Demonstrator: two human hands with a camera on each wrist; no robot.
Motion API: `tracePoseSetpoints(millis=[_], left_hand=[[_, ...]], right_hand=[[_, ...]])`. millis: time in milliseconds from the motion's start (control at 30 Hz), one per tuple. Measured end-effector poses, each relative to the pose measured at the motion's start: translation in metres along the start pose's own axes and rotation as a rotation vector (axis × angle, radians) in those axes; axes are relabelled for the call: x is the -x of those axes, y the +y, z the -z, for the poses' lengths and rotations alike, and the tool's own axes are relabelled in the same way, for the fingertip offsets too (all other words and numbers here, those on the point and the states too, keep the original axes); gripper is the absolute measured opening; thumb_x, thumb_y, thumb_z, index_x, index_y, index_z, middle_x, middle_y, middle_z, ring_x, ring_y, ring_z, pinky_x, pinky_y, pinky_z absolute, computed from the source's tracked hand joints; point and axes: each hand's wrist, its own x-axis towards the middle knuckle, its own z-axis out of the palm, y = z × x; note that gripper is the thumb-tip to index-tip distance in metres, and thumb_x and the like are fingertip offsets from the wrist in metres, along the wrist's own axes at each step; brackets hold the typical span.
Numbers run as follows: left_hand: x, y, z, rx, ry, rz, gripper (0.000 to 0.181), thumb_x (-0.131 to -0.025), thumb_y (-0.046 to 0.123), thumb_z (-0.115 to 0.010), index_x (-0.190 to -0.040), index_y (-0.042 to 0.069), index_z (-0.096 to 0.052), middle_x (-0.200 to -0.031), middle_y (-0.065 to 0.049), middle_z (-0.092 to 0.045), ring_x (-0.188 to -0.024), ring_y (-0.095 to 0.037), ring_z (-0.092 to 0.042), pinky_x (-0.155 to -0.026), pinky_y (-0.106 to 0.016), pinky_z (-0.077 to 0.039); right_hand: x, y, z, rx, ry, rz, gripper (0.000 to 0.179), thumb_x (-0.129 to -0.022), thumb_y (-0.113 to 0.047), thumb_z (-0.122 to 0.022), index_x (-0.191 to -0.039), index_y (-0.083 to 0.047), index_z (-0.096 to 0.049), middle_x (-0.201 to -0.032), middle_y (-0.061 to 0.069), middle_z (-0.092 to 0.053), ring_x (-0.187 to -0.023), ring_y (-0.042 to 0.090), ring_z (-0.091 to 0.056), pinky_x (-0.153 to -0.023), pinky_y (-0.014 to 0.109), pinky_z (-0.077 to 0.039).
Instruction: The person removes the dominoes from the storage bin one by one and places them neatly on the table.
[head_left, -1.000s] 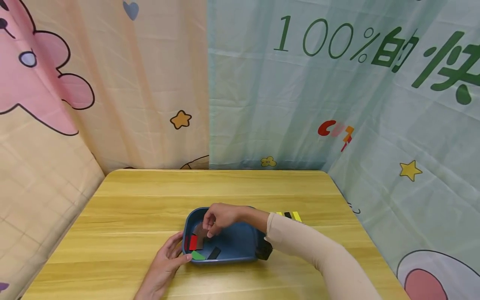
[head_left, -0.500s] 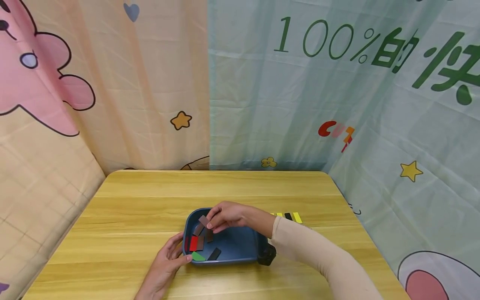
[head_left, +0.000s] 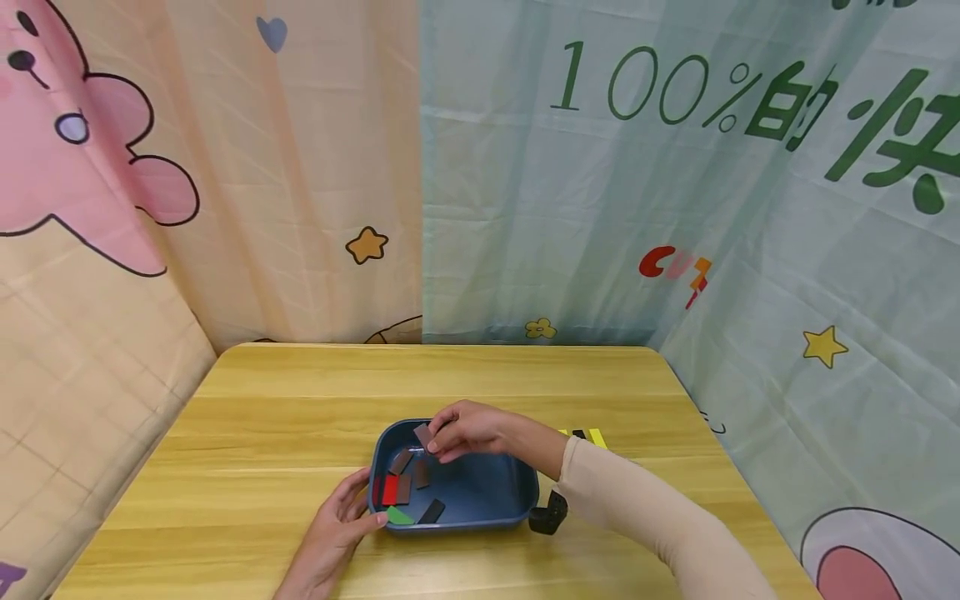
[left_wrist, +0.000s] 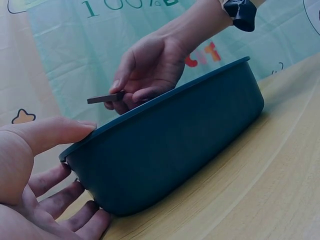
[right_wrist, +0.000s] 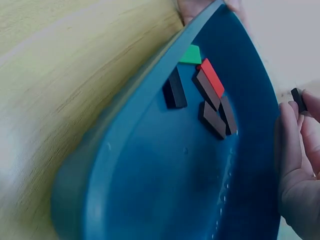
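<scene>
A dark blue plastic basin stands on the wooden table. At its left end my left hand holds it, thumb on the rim and fingers against the outer wall. My right hand pinches a small flat brown block between thumb and fingers, just above the basin's far rim. Inside the basin lie brown blocks, a red block, a green block and a black block, grouped toward the left end.
Beyond the right forearm, yellow blocks and a black block lie on the table, partly hidden by the sleeve. A black camera hangs at the right wrist. Printed curtains stand behind the table.
My right hand has lifted a brown block out of the group in the basin and moved slightly right with it. The left hand keeps its place on the basin.
</scene>
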Motion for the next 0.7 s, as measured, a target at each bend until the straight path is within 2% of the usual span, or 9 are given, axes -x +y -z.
tracePoseSetpoints(millis=[133,333,700], left_hand=[[0.0,0.0,0.0,-0.006,0.005,0.012,0.076,-0.086,-0.014,-0.069,-0.153,-0.005,-0.036,-0.158,-0.023,-0.036,-0.135,-0.036,-0.043,-0.093,-0.027,-0.051],[0.0,0.0,-0.002,-0.007,0.01,0.023,0.076,-0.086,-0.015,-0.07,-0.153,-0.005,-0.036,-0.159,-0.024,-0.035,-0.136,-0.036,-0.043,-0.093,-0.026,-0.051],[0.001,0.002,-0.001,-0.01,0.015,0.021,0.076,-0.086,-0.014,-0.07,-0.154,-0.006,-0.035,-0.158,-0.023,-0.035,-0.136,-0.036,-0.042,-0.093,-0.026,-0.051]], right_hand=[[0.008,0.002,0.009,0.019,0.016,0.012,0.012,-0.093,0.002,-0.071,-0.104,0.001,-0.065,-0.095,0.014,-0.067,-0.076,0.021,-0.069,-0.094,0.052,-0.052],[0.024,0.008,0.023,0.037,0.022,0.014,0.01,-0.093,0.001,-0.07,-0.1,-0.002,-0.064,-0.097,0.015,-0.067,-0.078,0.021,-0.07,-0.092,0.05,-0.055],[0.053,0.012,0.046,0.021,0.095,0.027,0.012,-0.091,0.0,-0.072,-0.099,-0.001,-0.063,-0.106,0.019,-0.063,-0.081,0.023,-0.068,-0.088,0.047,-0.057]])
